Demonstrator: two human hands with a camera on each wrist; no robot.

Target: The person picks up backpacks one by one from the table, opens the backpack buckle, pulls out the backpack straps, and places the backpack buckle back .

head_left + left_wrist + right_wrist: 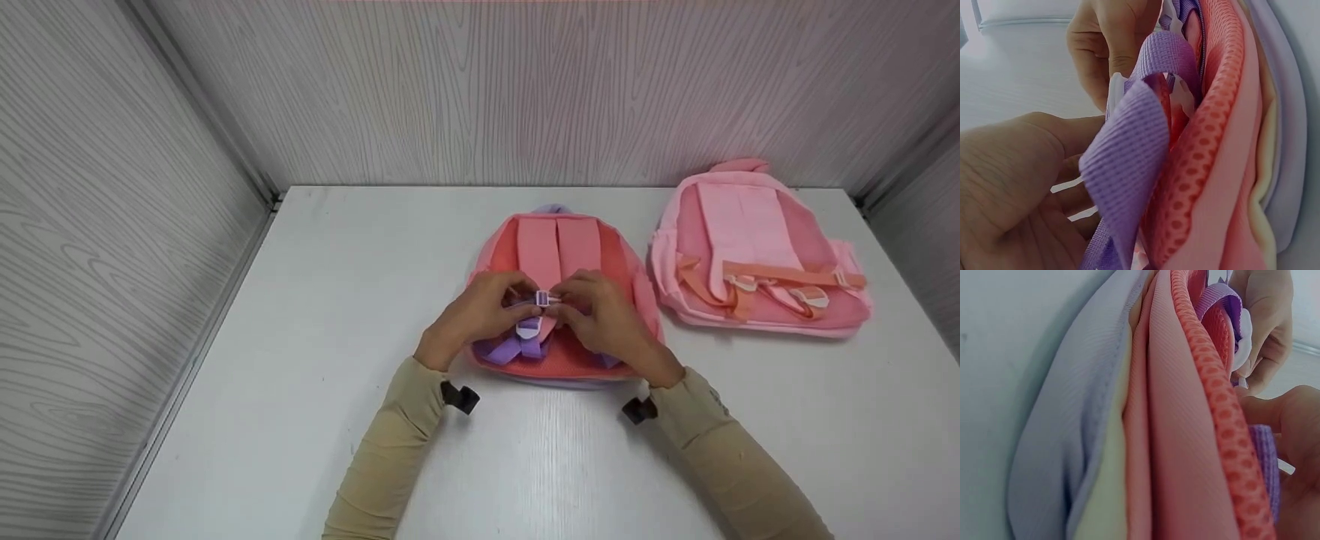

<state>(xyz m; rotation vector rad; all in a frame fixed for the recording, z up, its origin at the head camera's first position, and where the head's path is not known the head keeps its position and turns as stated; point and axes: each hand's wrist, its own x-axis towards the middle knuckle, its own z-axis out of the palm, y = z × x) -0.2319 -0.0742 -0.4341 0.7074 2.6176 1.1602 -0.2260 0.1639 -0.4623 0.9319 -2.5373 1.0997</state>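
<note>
Grey wood-grain walls (480,97), white tabletop (247,375); left hand (480,306) and right hand (613,319) apparently pinch a white plastic buckle (543,298) over a coral mesh-backed backpack (574,356).

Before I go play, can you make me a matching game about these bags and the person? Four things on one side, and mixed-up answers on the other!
Things:
1. Left hand
2. Sleeves
3. Twisted strap in the left wrist view
4. Light pink backpack

Answers:
A. Tan
B. To the right of the coral backpack
C. Purple
D. Fingers at a small white buckle

Right pairs: 1-D, 2-A, 3-C, 4-B
</note>
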